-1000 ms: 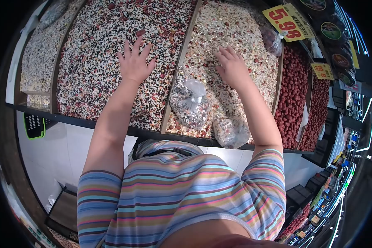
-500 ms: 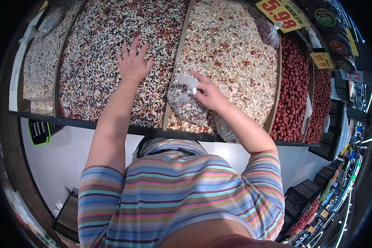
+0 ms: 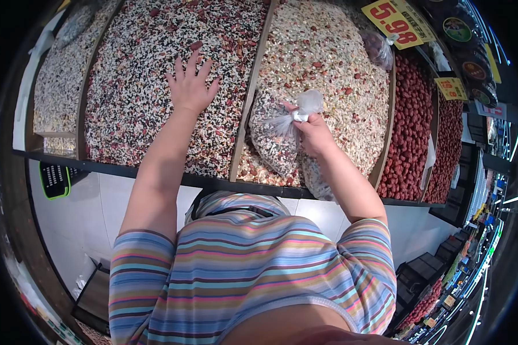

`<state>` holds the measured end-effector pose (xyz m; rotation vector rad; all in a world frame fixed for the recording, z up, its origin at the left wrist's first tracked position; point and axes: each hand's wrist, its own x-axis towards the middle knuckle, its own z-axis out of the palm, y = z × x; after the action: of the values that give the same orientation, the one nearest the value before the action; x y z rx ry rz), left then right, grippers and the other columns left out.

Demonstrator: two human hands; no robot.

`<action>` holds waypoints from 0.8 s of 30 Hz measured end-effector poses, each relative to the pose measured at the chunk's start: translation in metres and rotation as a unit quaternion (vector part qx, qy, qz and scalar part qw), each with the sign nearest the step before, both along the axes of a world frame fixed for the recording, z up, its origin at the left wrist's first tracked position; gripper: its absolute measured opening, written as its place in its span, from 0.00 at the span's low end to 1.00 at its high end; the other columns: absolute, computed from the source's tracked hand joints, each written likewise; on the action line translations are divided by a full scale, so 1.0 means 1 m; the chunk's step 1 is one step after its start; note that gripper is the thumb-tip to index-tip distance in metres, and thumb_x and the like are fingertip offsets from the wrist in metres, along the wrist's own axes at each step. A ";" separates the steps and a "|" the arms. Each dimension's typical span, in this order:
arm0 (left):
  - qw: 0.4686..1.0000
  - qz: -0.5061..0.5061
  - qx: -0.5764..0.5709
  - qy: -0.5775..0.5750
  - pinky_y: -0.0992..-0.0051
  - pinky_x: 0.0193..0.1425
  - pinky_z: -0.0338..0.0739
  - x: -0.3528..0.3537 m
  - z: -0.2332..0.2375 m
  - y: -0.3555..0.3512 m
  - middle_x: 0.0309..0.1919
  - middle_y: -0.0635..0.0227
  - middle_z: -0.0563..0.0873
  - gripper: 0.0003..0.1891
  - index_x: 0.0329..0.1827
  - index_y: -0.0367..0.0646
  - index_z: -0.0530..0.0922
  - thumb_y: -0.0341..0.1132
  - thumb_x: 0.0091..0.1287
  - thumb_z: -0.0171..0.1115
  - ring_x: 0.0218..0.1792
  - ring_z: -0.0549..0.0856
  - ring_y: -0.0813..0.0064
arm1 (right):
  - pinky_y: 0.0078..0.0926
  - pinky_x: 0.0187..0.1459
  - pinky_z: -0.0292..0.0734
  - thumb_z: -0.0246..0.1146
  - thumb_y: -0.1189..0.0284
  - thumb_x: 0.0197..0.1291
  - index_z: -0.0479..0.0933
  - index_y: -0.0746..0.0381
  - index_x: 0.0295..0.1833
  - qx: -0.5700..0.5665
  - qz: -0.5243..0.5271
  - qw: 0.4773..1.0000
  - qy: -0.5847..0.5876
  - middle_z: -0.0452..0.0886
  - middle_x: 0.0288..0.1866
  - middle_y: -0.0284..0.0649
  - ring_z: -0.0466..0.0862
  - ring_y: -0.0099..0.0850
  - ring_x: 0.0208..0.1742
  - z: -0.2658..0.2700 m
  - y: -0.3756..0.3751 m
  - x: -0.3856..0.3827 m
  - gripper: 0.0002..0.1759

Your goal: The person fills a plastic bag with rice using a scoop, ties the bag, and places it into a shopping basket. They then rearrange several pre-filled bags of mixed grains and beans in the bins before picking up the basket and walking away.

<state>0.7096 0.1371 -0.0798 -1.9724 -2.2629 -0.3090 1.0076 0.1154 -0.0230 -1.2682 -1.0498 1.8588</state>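
My left hand (image 3: 191, 92) lies with fingers spread on a bin of mixed black and white grains (image 3: 138, 92) dotted with red pieces. Gripped at its gathered, tied neck, a clear plastic bag of mixed grains (image 3: 275, 141) is in my right hand (image 3: 315, 132). The bag rests near the front of the neighbouring bin of pale grains and flakes (image 3: 328, 57), close to the wooden divider (image 3: 248, 103). Just below my right hand, a second clear bag (image 3: 317, 181) lies at the bin's front edge, partly hidden by my forearm.
Red dates (image 3: 408, 126) fill a bin to the right. Yellow price signs (image 3: 398, 22) stand at the back right, beside another filled bag (image 3: 377, 49). A black and green basket (image 3: 54, 179) is on the floor at the left. Dark containers (image 3: 429, 267) stand at the lower right.
My right hand has moved right with the bag, whose neck now tilts to the right and whose contents show more fully. The left hand remains spread on the grains, nearly unmoved.
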 end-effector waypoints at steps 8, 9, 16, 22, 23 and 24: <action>1.000 0.000 0.014 -0.011 0.36 0.67 0.52 0.000 -0.001 0.001 0.70 0.70 0.60 0.27 0.63 0.64 0.71 0.55 0.59 0.56 0.71 0.55 0.49 | 0.27 0.48 0.75 0.53 0.81 0.63 0.74 0.64 0.49 -0.018 -0.096 0.993 0.072 0.81 0.44 0.37 0.80 0.27 0.45 0.037 0.052 -0.023 0.10; 1.000 0.000 0.012 -0.012 0.36 0.67 0.52 0.000 0.000 0.001 0.70 0.69 0.60 0.27 0.63 0.65 0.71 0.55 0.59 0.56 0.71 0.55 0.49 | 0.26 0.46 0.74 0.54 0.80 0.63 0.74 0.63 0.47 -0.012 -0.108 0.991 0.081 0.80 0.43 0.36 0.79 0.26 0.43 0.045 0.062 -0.035 0.08; 1.000 -0.008 0.023 -0.015 0.36 0.66 0.52 -0.001 -0.001 0.000 0.70 0.69 0.60 0.27 0.63 0.65 0.71 0.55 0.59 0.56 0.71 0.55 0.48 | 0.35 0.54 0.74 0.54 0.76 0.65 0.71 0.66 0.53 0.103 -0.092 0.986 0.095 0.77 0.49 0.40 0.78 0.31 0.51 0.026 0.168 -0.114 0.12; 1.000 -0.006 0.020 -0.007 0.36 0.66 0.53 -0.003 -0.004 0.002 0.70 0.71 0.60 0.26 0.61 0.62 0.73 0.56 0.59 0.56 0.71 0.55 0.49 | 0.35 0.53 0.74 0.59 0.71 0.62 0.73 0.64 0.55 0.252 0.025 0.961 -0.109 0.77 0.49 0.40 0.77 0.33 0.52 0.005 0.162 -0.120 0.17; 1.000 -0.008 0.021 -0.011 0.36 0.66 0.53 -0.003 -0.004 0.001 0.70 0.71 0.60 0.26 0.61 0.63 0.73 0.56 0.59 0.55 0.71 0.55 0.50 | 0.37 0.56 0.71 0.60 0.72 0.60 0.73 0.64 0.54 0.333 0.048 0.915 -0.224 0.78 0.49 0.43 0.77 0.37 0.53 0.009 0.141 -0.113 0.17; 1.000 -0.010 0.023 -0.016 0.36 0.66 0.53 -0.003 -0.004 0.001 0.70 0.71 0.59 0.26 0.61 0.63 0.73 0.56 0.60 0.55 0.71 0.55 0.50 | 0.40 0.58 0.69 0.60 0.72 0.58 0.73 0.64 0.55 0.418 0.077 0.853 -0.304 0.77 0.51 0.46 0.76 0.40 0.55 0.011 0.124 -0.106 0.18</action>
<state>0.7066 0.1382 -0.0834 -1.9820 -2.2351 -0.3930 0.9014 0.2390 -0.0121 -1.2248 -2.0494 0.8339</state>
